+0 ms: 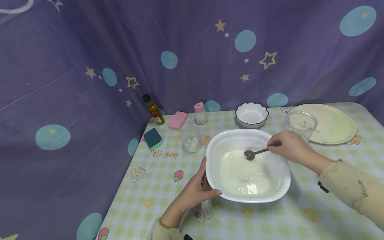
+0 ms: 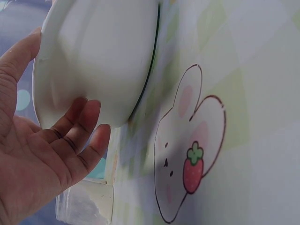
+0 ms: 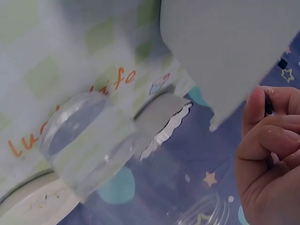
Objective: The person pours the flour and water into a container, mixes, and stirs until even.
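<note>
A large white basin (image 1: 283,181) stands on the table with a pale milky liquid (image 1: 240,170) in it. My left hand (image 1: 195,191) holds its left side, thumb on the rim and fingers beneath. In the left wrist view those fingertips (image 2: 93,110) lie against the outer wall. My right hand (image 1: 289,146), above the basin's right rim, pinches the handle of a small dark spoon (image 1: 249,155). The spoon's bowl hangs over the liquid near the far side, with a little white on it. Only the handle's end shows in the right wrist view.
Behind the basin stand a scalloped white bowl (image 1: 251,115), a clear jar (image 1: 301,123) and an oval plate (image 1: 337,125). To the left are a glass cup (image 1: 192,141), pink-topped shaker (image 1: 200,115), pink block (image 1: 178,120), oil bottle (image 1: 154,111) and green sponge (image 1: 153,138).
</note>
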A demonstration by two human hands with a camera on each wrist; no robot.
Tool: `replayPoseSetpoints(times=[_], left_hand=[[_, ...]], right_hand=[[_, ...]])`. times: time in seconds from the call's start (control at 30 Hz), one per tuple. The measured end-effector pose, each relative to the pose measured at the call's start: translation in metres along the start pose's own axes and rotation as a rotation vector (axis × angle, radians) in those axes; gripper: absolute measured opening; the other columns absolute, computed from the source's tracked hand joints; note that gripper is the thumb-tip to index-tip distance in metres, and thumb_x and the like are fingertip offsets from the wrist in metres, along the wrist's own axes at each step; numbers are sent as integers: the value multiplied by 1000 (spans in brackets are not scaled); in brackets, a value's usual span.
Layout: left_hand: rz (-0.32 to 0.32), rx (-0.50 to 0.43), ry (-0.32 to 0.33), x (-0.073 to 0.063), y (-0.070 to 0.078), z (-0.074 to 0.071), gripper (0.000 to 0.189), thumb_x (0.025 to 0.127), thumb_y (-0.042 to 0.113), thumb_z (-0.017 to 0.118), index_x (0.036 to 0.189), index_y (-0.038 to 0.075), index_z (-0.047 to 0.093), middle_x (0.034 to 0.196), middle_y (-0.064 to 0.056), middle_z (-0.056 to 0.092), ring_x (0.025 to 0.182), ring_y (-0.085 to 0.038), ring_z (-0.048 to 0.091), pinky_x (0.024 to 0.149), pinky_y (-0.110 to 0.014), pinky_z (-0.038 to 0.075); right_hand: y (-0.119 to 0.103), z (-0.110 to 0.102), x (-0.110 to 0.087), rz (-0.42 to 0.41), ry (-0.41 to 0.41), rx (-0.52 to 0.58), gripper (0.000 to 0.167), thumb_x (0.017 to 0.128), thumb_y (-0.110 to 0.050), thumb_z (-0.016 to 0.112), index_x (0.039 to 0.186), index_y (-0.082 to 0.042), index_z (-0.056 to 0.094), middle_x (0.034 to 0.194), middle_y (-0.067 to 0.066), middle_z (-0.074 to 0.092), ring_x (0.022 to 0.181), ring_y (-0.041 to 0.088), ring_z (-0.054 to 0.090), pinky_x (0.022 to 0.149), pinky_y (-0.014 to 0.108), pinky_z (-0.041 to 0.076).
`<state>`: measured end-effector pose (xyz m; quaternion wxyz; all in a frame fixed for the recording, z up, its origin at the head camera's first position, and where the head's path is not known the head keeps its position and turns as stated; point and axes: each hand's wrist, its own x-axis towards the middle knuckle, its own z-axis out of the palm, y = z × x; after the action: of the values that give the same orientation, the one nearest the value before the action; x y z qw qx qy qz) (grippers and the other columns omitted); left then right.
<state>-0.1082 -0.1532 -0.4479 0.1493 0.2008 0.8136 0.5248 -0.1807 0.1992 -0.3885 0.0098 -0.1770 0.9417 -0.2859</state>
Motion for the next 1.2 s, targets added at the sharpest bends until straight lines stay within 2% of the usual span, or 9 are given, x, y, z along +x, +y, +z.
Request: replayPoseSetpoints(times=[0.13,0.37,0.6,0.73,0.97,1.2], left_hand=[[1,-7,-1,0,0,0,113,83,28,80,158,24,-6,100,-1,60,89,-17,58,81,-37,53],[-4,-16,-1,0,0,-1,112,84,28,79,157,29,-6,100,-2,60,90,-18,58,81,-35,53],[4,-14,2,-1,-1,-1,112,84,28,79,157,26,-6,100,-2,61,89,-17,58,80,-33,53],[12,-12,-1,0,-2,0,113,84,28,79,157,23,-6,99,-1,61,89,-16,59,79,-33,54],[11,-16,-2,0,-1,0,111,84,27,79,156,32,-6,99,-2,61,89,-17,60,80,-35,54],[7,-15,-1,0,-2,0,112,84,27,79,156,32,-6,99,-2,61,90,-17,60,80,-34,54]], right_hand=[[2,-9,-4,10,-7,-3,6,84,-11,72,85,-7,77,73,-6,68,66,10,57,62,32,47],[5,-18,-12,-27,-27,-64,5,82,-9,72,78,-10,75,68,-10,64,60,10,50,58,31,42],[0,-24,-17,-49,-94,-118,11,80,-7,71,73,-15,73,61,-12,55,59,10,45,56,29,39],[-4,-25,-19,-69,-144,-99,14,81,-6,71,72,-17,72,64,-12,57,60,9,47,56,27,41],[-10,-21,-20,-121,-228,-36,15,83,-8,71,73,-19,71,64,-14,58,59,4,49,55,23,44],[-17,-11,-21,-153,-259,41,16,84,-9,72,73,-20,71,65,-15,59,60,2,50,56,23,44]])
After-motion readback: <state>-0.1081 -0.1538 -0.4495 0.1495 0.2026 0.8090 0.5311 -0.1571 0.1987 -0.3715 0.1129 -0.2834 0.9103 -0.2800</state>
